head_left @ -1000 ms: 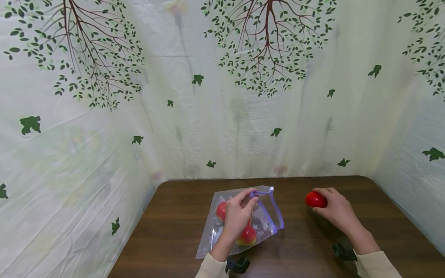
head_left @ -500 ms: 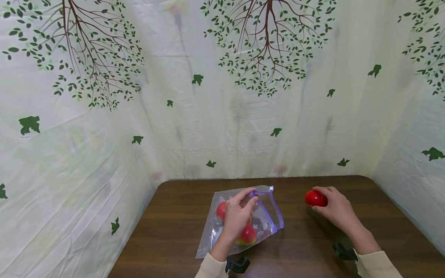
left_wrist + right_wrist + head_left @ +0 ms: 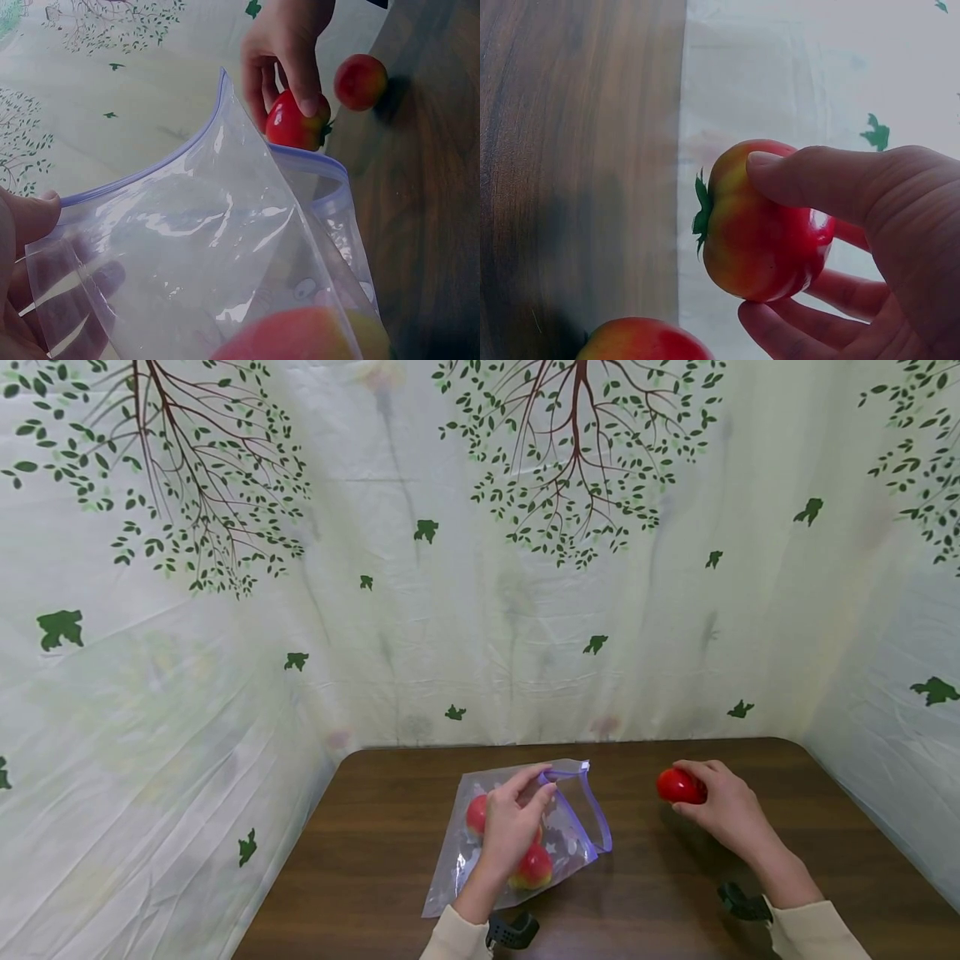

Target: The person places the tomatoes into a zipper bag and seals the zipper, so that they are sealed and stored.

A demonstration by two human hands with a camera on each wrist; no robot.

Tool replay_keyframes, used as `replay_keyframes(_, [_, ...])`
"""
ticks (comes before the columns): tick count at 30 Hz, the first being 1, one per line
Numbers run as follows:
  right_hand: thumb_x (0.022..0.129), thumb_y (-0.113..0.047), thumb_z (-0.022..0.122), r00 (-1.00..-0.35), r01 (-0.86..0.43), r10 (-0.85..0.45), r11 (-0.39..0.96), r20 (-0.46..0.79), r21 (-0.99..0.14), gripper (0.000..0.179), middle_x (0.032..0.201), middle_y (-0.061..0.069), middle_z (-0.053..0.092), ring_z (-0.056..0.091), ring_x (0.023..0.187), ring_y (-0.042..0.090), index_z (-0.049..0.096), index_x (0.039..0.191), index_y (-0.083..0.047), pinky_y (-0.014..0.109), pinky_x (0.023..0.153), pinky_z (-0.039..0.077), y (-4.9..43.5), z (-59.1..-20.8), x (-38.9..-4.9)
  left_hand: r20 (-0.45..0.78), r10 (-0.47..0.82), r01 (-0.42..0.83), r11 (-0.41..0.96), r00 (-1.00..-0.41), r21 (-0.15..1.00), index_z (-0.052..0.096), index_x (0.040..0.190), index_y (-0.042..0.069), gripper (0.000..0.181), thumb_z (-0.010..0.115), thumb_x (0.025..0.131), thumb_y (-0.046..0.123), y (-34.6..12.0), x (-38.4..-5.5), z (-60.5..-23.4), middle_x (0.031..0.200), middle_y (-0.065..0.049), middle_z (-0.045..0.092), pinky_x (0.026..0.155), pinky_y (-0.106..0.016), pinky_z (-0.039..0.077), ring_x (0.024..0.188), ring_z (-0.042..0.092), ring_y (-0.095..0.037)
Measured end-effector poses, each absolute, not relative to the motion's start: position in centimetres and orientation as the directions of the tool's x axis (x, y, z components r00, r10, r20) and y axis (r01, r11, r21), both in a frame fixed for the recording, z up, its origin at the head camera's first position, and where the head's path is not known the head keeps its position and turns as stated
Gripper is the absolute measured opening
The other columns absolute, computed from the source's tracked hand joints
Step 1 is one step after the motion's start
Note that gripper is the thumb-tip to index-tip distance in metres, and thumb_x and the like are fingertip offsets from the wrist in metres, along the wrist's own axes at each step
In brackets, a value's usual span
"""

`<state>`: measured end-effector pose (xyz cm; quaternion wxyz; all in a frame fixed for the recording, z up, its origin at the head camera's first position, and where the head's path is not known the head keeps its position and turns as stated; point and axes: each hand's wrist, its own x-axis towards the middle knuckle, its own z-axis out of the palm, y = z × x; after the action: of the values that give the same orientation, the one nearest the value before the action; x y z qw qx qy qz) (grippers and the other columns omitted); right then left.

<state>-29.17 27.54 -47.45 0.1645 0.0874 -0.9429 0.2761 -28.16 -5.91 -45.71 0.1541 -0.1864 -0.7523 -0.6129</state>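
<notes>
A clear zip bag (image 3: 453, 860) with purple edging lies on the table, its mouth spread toward the right. My left hand (image 3: 512, 827) pinches the bag's rim between thumb and fingers; the purple zip strip (image 3: 142, 174) runs away from the thumb. Red-and-yellow tomatoes (image 3: 534, 867) show through the plastic, partly hidden by the hand. To the right, my right hand (image 3: 727, 806) grips a shiny red tomato (image 3: 765, 225) with green sepals, thumb on one side and fingers on the other. Another tomato (image 3: 361, 82) rests on the wood near that hand, hidden from the head view.
The brown wooden table (image 3: 630, 902) has rounded far corners. A pale curtain (image 3: 525, 610) printed with trees and leaves hangs behind it and along both sides. Dark wrist devices (image 3: 513, 932) sit on both wrists, close to the tabletop.
The right hand has edged very slightly up and left in the head view with its tomato. The left hand and the bag hold their place.
</notes>
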Motion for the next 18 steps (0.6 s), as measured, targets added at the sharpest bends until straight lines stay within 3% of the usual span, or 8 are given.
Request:
replay_keyframes(8, [0.076, -0.017, 0.089, -0.927, -0.268, -0.082, 0.829, 0.367, -0.49, 0.063, 0.12, 0.023, 0.059, 0.06, 0.102, 0.044, 0.061, 0.132, -0.007, 0.063, 0.08, 0.053, 27.4, -47.0, -29.0, 0.447, 0.087, 0.455, 0.167, -0.89, 0.875, 0.07, 0.124, 0.007, 0.031, 0.072, 0.093, 0.008, -5.7, -26.2, -43.2, 0.111, -0.005, 0.074, 0.076, -0.025, 0.058, 0.095, 0.072, -0.015])
replay_keyframes(18, [0.077, -0.018, 0.089, -0.915, -0.288, -0.089, 0.827, 0.393, -0.483, 0.062, 0.118, 0.022, 0.06, 0.06, 0.102, 0.042, 0.062, 0.132, -0.007, 0.061, 0.081, 0.053, 27.1, -46.5, -28.7, 0.434, 0.093, 0.444, 0.167, -0.896, 0.88, 0.069, 0.126, 0.006, 0.032, 0.072, 0.094, 0.008, -5.7, -26.8, -43.8, 0.112, -0.007, 0.074, 0.077, -0.026, 0.058, 0.099, 0.072, -0.015])
